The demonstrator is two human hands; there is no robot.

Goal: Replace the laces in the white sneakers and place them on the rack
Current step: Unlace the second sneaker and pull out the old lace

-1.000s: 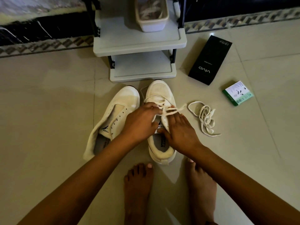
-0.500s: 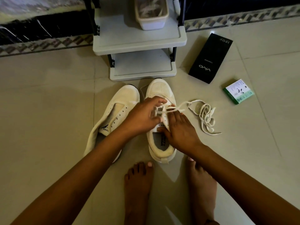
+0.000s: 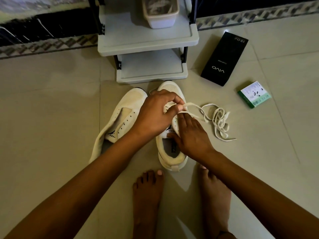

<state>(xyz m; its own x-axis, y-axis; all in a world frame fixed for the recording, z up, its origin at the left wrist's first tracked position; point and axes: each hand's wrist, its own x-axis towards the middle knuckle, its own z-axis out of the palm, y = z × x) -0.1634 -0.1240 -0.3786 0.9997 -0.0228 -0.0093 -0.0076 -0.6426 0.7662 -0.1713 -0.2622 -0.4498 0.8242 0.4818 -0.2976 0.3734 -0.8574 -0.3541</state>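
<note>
Now the left hand (image 3: 156, 114) sits higher over the right sneaker (image 3: 170, 135) than a second ago, its thumb and fingertips pinching the lace (image 3: 195, 107) near the toe eyelets and drawing it up and to the right; the strand, short and slack before, runs as a longer loop toward the loose lace (image 3: 219, 121) bundled on the floor; the right hand (image 3: 191, 135) has stayed pressed on the shoe's tongue and side, fingers straight, thumb at the collar.

Both sneakers stand on the tiled floor (image 3: 51, 118) just before the rack (image 3: 148, 44), the right one's toe nearly touching the rack's lower shelf edge; the left sneaker (image 3: 119, 123) lies just beside it, unlaced, tongue folded open; bare feet (image 3: 148, 195) sit close behind the heels; wide bare tile lies to the left, while a black box (image 3: 224, 59) and a small green box (image 3: 253, 94) occupy the right.

The right sneaker's long axis runs from the person toward the rack, toe away; the left sneaker angles, toe toward the rack and slightly right; a plastic tub (image 3: 160, 12) rests on the rack's upper shelf.
</note>
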